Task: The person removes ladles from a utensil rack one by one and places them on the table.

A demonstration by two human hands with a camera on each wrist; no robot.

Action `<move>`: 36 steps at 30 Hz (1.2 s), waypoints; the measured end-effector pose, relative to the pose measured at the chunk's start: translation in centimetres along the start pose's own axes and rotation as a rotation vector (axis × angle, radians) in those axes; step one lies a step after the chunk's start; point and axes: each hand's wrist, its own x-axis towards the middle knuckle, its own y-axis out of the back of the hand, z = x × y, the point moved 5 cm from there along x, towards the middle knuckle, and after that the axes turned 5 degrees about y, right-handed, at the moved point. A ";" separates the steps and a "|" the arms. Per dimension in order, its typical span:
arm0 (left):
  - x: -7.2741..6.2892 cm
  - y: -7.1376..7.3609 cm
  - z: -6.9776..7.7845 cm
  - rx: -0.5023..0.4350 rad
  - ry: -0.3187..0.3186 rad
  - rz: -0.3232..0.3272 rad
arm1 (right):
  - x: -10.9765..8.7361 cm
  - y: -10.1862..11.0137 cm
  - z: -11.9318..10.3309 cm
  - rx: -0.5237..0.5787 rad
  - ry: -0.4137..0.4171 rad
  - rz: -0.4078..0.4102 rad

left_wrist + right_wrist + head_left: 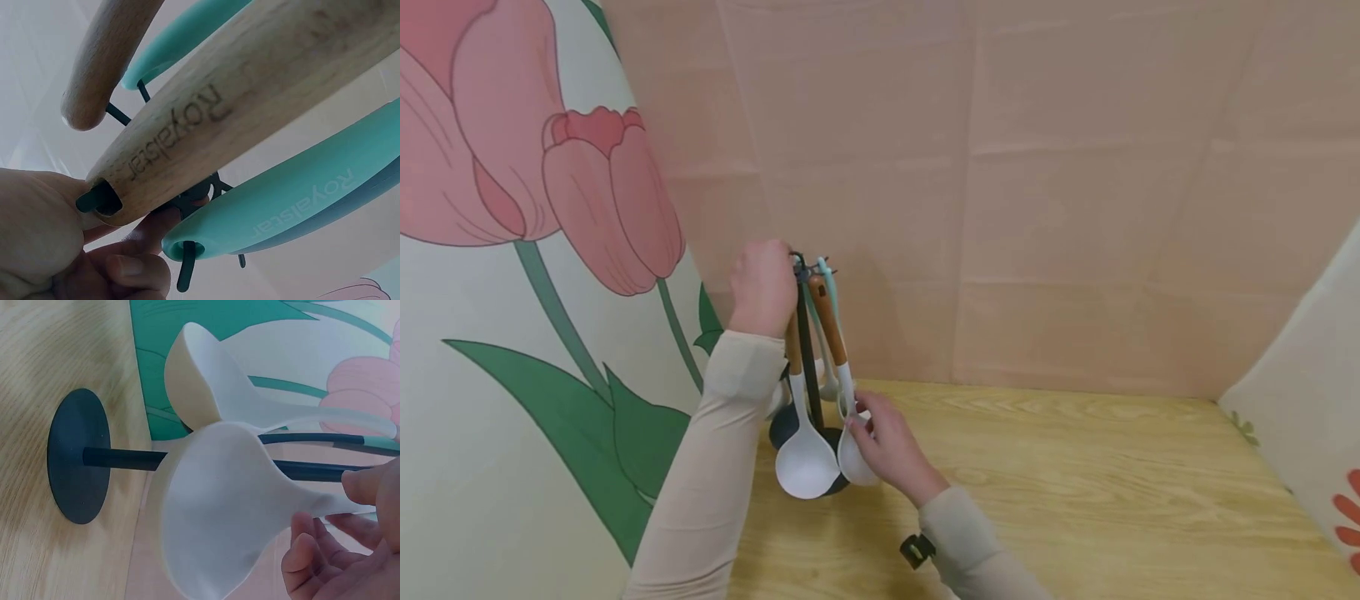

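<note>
A utensil rack [808,358] with a dark pole and round dark base [78,456] stands on the table, hung with kitchen utensils. At its top, my left hand [763,287] grips the hub among the hooks, partly hidden by a wooden handle [181,119] in the left wrist view. My right hand [891,442] pinches the neck of a white ladle [212,506] whose brown wooden handle [827,321] reaches up to the hooks. Another white ladle [807,462] hangs beside it on the left. A teal handle [269,212] hangs from a black hook [186,269].
The wood-grain table [1075,467] extends to the right. Behind it hangs a creased pinkish-brown cloth [1037,208]. A white panel with printed tulips [610,200] stands close on the left, and a white panel [1300,400] with red petals borders the right.
</note>
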 end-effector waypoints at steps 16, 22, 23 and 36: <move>0.1 0.1 0.1 -0.001 -0.001 -0.005 | 0.0 0.4 -0.3 0.012 -0.012 0.040; 0.1 0.1 0.1 0.000 -0.003 0.002 | -0.1 0.4 -0.4 0.006 -0.006 0.045; 0.0 0.2 0.1 0.001 -0.004 0.005 | -0.1 0.4 -0.5 0.006 -0.003 0.048; 0.0 0.0 0.1 0.006 -0.010 -0.012 | -0.5 0.5 -1.1 0.043 0.045 0.094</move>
